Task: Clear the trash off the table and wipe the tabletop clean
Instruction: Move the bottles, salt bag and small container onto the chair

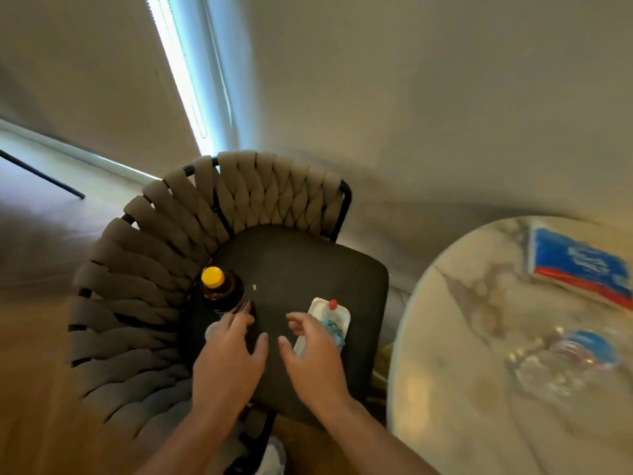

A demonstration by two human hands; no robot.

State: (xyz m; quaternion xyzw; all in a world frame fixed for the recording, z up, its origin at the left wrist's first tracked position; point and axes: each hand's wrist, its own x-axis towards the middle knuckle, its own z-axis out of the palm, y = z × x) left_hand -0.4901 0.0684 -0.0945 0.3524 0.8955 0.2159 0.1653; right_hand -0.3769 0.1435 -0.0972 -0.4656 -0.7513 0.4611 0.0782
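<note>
A dark bottle with a yellow cap (219, 289) stands on the black seat of a woven chair (301, 269). My left hand (229, 358) hovers just below it, fingers spread, fingertips near the bottle's base. A white tray (337, 315) holding a blue cloth and a small red piece lies on the seat's right side. My right hand (311, 358) is over the tray's near left edge, fingers loosely bent, holding nothing. The round marble table (479, 337) at right carries a crushed clear plastic bottle (561, 361) and a blue and red tissue pack (579, 265).
The chair's braided grey backrest (171, 262) curves round the left and far sides of the seat. A tiny crumb (254, 286) lies on the seat. Wooden floor shows at left, a curtain and wall behind. The view is motion-blurred.
</note>
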